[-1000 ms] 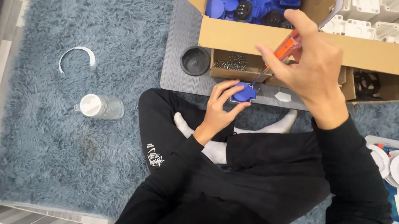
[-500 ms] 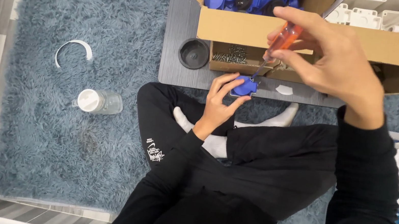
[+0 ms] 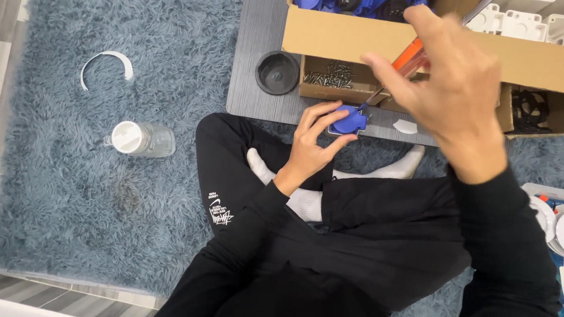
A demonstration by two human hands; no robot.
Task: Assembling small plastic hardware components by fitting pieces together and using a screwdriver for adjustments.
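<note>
Blue socket part (image 3: 349, 121) pinched between left hand (image 3: 313, 144) fingers (image 3: 323, 112).

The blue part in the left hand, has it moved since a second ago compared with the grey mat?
No. The blue part sits at the grey mat's near edge, just below the small screw box, as before; the left hand pins it there.
</note>
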